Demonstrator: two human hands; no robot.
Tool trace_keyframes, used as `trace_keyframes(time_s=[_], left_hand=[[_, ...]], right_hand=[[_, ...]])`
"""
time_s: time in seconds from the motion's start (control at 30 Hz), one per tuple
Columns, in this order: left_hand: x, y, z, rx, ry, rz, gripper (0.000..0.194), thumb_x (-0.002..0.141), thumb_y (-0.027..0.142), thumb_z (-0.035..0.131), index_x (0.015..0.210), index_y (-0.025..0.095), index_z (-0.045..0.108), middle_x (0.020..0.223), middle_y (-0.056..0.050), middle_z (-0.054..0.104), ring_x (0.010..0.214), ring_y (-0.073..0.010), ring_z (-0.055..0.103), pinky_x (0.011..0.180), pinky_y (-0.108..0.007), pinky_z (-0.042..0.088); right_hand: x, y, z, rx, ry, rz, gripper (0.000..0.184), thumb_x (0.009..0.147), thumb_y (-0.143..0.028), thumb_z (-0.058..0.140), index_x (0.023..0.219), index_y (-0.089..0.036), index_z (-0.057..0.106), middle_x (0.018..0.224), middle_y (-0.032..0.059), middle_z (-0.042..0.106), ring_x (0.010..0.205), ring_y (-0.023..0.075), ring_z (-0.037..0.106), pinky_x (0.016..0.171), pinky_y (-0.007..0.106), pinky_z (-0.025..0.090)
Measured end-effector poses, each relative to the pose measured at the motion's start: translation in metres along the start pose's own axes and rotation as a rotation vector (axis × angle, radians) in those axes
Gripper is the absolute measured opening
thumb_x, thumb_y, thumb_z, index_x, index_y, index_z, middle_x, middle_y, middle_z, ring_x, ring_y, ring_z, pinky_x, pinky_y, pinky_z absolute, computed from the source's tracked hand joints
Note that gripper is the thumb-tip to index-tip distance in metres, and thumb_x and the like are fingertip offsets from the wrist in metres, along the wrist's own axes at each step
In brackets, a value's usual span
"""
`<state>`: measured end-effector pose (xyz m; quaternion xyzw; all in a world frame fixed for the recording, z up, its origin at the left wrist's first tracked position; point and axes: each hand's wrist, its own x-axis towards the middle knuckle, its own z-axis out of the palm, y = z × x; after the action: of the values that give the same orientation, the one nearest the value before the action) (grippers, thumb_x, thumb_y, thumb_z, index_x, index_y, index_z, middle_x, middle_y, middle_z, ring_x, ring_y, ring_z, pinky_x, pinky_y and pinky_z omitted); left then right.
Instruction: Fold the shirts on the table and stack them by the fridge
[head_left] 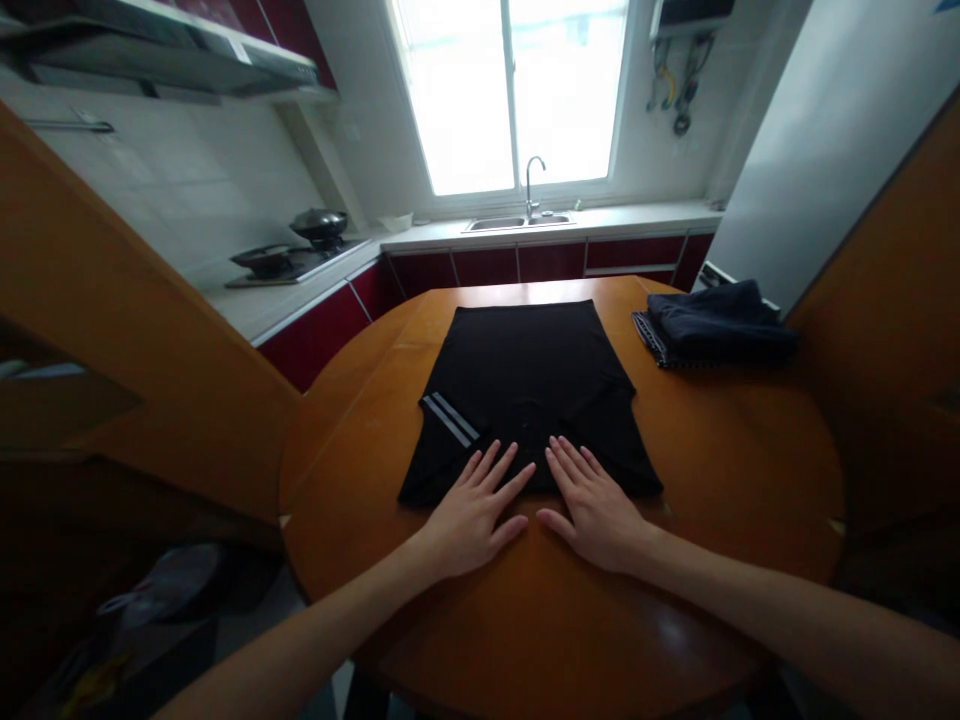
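Note:
A black shirt [529, 365] lies spread on the round wooden table [352, 450], with two grey stripes on a part folded in at its left side. My left hand [472, 520] rests flat with fingers spread, its fingertips on the shirt's near edge. Close beside it, my right hand [596, 510] lies palm down, fingers stretched out, and its fingertips touch the same near edge. Neither hand grips the cloth. The hands are a small gap apart, thumbs pointing toward each other on the bare wood.
A stack of dark folded clothes [716, 325] sits at the table's back right. Beyond the table are a counter with a sink [499, 224] and a stove [300, 265] holding pans. A fridge [817, 130] stands at the right, and a wooden panel [150, 300] rises at the left.

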<state>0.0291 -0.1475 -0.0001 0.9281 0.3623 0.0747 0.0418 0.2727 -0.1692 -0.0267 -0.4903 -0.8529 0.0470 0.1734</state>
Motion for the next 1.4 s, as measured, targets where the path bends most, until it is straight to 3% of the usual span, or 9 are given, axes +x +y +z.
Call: trace_keyframes(time_s=[0.17,0.3,0.57,0.7,0.8,0.93,1.03,1.27,1.4], left_hand=[[-0.018,-0.002,-0.002,-0.016,-0.032,-0.023,0.067,0.102,0.05,0.048,0.161,0.039,0.017,0.17,-0.003,0.005,0.155,-0.0328,0.008,0.123,-0.057,0.017],[-0.024,-0.003,-0.002,-0.018,-0.043,-0.049,0.067,0.102,0.049,0.048,0.16,0.041,0.017,0.17,-0.002,-0.001,0.155,-0.0333,0.006,0.123,-0.057,0.018],[-0.026,-0.001,-0.005,-0.014,-0.041,-0.037,0.064,0.101,0.045,0.052,0.158,0.043,0.024,0.17,-0.003,-0.006,0.155,-0.0357,0.005,0.121,-0.06,0.02],[-0.021,0.002,-0.006,-0.01,0.013,-0.06,0.058,0.103,0.04,0.047,0.158,0.033,0.029,0.17,-0.006,0.01,0.155,-0.0314,0.009,0.123,-0.057,0.019],[-0.005,0.003,-0.007,-0.015,0.062,-0.068,0.055,0.106,0.037,0.039,0.159,0.022,0.029,0.166,-0.009,0.026,0.155,-0.0256,0.014,0.125,-0.051,0.019],[0.021,0.004,-0.003,-0.024,0.054,-0.033,0.051,0.107,0.032,0.033,0.157,0.019,0.032,0.163,-0.008,0.033,0.154,-0.0233,0.02,0.124,-0.049,0.022],[0.028,0.004,0.002,-0.012,0.037,-0.025,0.051,0.107,0.029,0.034,0.157,0.021,0.032,0.162,-0.006,0.035,0.152,-0.0234,0.026,0.124,-0.049,0.022],[0.019,0.002,0.003,0.009,0.007,0.017,0.057,0.106,0.045,0.037,0.16,0.032,0.024,0.166,-0.001,0.026,0.154,-0.0257,0.018,0.124,-0.05,0.021],[0.013,-0.005,0.008,0.026,0.033,-0.062,0.069,0.104,0.056,0.037,0.162,0.025,0.018,0.167,-0.008,0.023,0.154,-0.0261,0.018,0.124,-0.048,0.021]], right_hand=[[-0.014,0.009,-0.001,-0.012,0.019,0.005,0.079,0.1,-0.054,0.043,0.162,-0.012,0.018,0.167,0.0148,0.017,0.155,0.027,0.013,0.124,0.05,0.023],[-0.02,0.008,-0.008,-0.03,0.03,0.02,0.077,0.1,-0.05,0.044,0.161,-0.009,0.021,0.166,0.0163,0.017,0.155,0.027,0.014,0.124,0.05,0.023],[-0.013,-0.012,-0.017,0.059,-0.079,-0.159,0.074,0.096,-0.041,0.056,0.16,-0.018,0.027,0.166,0.0141,0.019,0.155,0.0284,0.013,0.124,0.053,0.021],[-0.021,-0.014,-0.016,0.086,-0.07,-0.159,0.068,0.096,-0.038,0.055,0.158,-0.017,0.034,0.166,0.0157,0.019,0.154,0.0295,0.013,0.124,0.053,0.022],[-0.021,-0.017,-0.015,0.114,-0.039,-0.165,0.062,0.096,-0.035,0.055,0.152,-0.013,0.042,0.164,0.0177,0.025,0.153,0.0302,0.018,0.123,0.053,0.024],[-0.002,-0.018,-0.015,0.183,0.085,-0.101,0.041,0.1,-0.024,0.043,0.136,-0.013,0.058,0.154,0.0159,0.047,0.148,0.0251,0.035,0.121,0.05,0.031],[0.019,-0.012,-0.013,0.14,0.154,-0.048,0.046,0.1,-0.017,0.035,0.142,-0.011,0.053,0.153,0.015,0.048,0.148,0.0234,0.036,0.121,0.048,0.032],[0.024,-0.003,0.005,-0.016,0.033,0.032,0.056,0.102,-0.032,0.037,0.152,-0.008,0.042,0.16,0.0154,0.037,0.151,0.0269,0.028,0.122,0.05,0.028],[0.017,-0.002,0.008,-0.048,0.037,0.051,0.063,0.102,-0.044,0.037,0.154,-0.008,0.039,0.161,0.0159,0.034,0.152,0.0276,0.024,0.123,0.05,0.024]])
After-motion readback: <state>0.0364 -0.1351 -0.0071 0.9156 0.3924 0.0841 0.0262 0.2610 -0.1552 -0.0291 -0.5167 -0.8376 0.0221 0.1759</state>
